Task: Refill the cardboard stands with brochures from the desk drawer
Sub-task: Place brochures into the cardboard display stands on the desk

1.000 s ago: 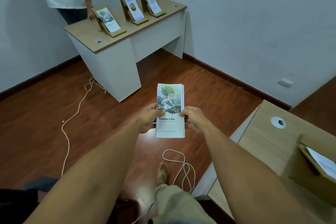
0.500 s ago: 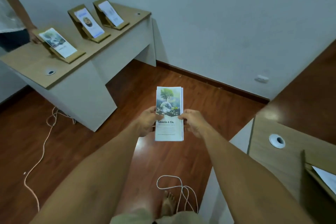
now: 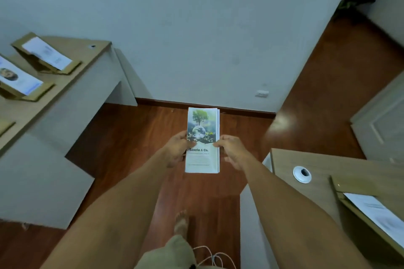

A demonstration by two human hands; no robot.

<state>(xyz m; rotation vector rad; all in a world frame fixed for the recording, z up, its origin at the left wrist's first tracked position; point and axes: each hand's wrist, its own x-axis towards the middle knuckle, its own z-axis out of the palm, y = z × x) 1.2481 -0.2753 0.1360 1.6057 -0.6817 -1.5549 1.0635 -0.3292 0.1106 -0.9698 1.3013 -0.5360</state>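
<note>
Both hands grasp one stack of brochures (image 3: 202, 140): left hand (image 3: 176, 150) pinches the left edge with thumb on the cover, right hand (image 3: 232, 150) pinches the right edge, so each grip is closed on the stack, which is held upright at arm's length over the wooden floor (image 3: 131, 137), not touching anything. Cover shows a tree over a globe and "Liceria & Co."; several sheet edges show along the right side, so it is a bundle, not a single leaflet. Outward: a bare foot (image 3: 181, 223) and a loop of white cord (image 3: 214, 257) lie below on the floor. Near right is a counter (image 3: 317, 166) with a round cable grommet (image 3: 302, 174) and a cardboard stand (image 3: 358, 190) holding a white sheet. Far left is another counter (image 3: 72, 94) with two more stands (image 3: 43, 57) already holding leaflets; details there are blurred. Change over the last second: the view has swung rightward, the left counter has slid toward the frame edge and one of its stands has dropped out of view, the other person seen there is gone from frame, and the right counter and its stand have come much closer. The hold on the stack has not changed. Judgement: the person is carrying the bundle toward the right-hand stand, so the fetch is likely done and the placing step is next; the drawer is not in view.
</note>
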